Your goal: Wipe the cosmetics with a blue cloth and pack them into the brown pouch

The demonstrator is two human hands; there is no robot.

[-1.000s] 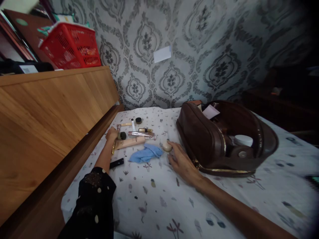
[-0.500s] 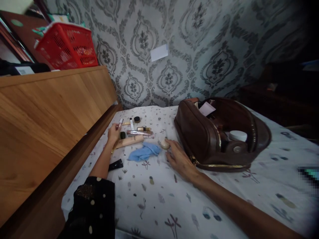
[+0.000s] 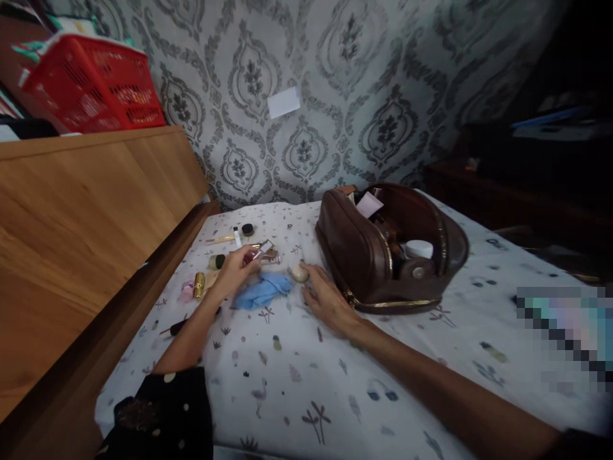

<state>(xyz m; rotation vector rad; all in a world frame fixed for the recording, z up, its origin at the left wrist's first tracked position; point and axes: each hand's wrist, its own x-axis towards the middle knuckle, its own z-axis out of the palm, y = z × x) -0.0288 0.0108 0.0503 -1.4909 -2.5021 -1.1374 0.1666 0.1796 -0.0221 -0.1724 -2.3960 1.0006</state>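
Note:
My left hand point(image 3: 235, 271) pinches a slim lip gloss tube point(image 3: 261, 251) with a clear end, above a group of cosmetics. Beside it lie a blue cloth point(image 3: 265, 291), a green jar with a black lid point(image 3: 216, 261) and a gold tube point(image 3: 199, 285). My right hand point(image 3: 327, 299) rests on the sheet, fingers apart. Its fingertips touch the edge of a small round cream-coloured thing point(image 3: 300, 273), whose kind I cannot make out. Just right of that hand stands an unzipped brown cosmetic bag point(image 3: 352, 246), with a white-lidded jar point(image 3: 418, 248) inside.
A small black pot point(image 3: 248, 229) and a white tube point(image 3: 237, 238) lie farther back on the patterned sheet point(image 3: 287, 396). A wooden panel point(image 3: 96, 211) borders the left side, with a red basket point(image 3: 96, 89) on top. A patterned wall point(image 3: 335, 83) closes off the back.
My left hand has carried the lip gloss tube rightward, over the other cosmetics near the blue cloth. My right hand has stayed by the round thing. The view has turned slightly right.

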